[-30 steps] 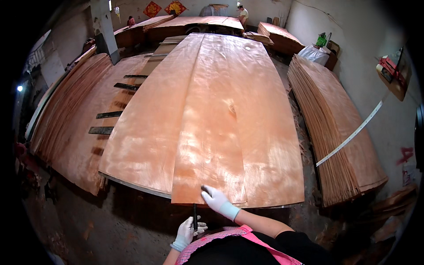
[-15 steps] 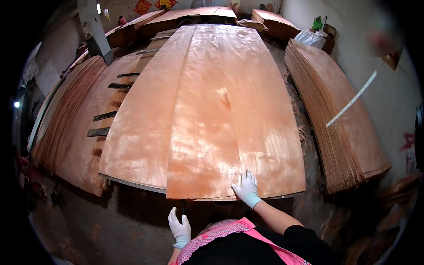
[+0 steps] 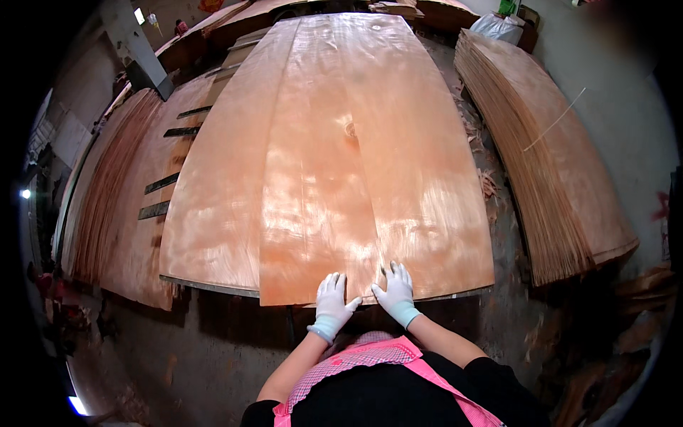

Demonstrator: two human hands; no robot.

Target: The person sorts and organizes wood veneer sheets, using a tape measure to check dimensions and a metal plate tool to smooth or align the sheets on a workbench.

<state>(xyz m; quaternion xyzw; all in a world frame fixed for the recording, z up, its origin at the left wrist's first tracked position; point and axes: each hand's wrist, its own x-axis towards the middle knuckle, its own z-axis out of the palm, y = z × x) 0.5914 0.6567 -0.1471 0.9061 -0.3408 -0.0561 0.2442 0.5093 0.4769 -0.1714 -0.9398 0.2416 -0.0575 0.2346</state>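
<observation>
At the frame's lower centre, the gloved left hand [image 3: 330,302] and right hand [image 3: 396,293] rest at the near edge of the wood sheet [image 3: 309,220], which runs up the middle; each grip is spread, thumb apart from fingers. Uneven pushing could skew the sheet, as its lower-left corner is unsupported by either hand. Farther up, bending might start a crack at the knot [image 3: 349,129].
</observation>
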